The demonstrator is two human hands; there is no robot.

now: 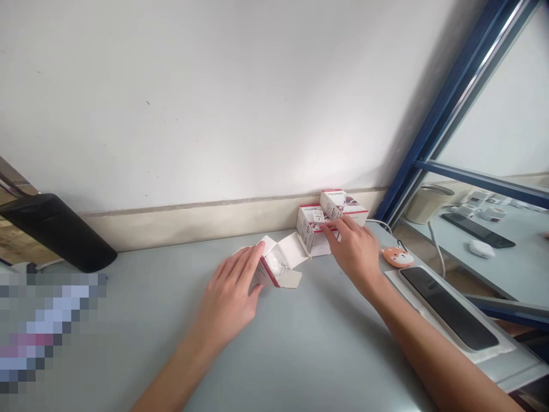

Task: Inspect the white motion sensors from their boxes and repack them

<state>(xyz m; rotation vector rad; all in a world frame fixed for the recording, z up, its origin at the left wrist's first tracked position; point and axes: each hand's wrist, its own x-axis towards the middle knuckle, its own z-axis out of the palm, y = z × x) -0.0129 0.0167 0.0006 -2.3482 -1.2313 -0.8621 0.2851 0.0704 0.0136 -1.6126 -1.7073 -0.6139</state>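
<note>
My left hand lies on a small white-and-red carton that rests on its side on the grey table. Its end flaps are open and something clear and wrapped shows inside. My right hand reaches to two more white-and-red boxes against the wall. Its fingertips touch the lower box; the upper box sits behind, partly on top of it.
A black phone lies on a white sheet at the right, with an orange animal-shaped charm beside it. A black object juts in at the left. A blue frame borders another desk with a cup and keyboard.
</note>
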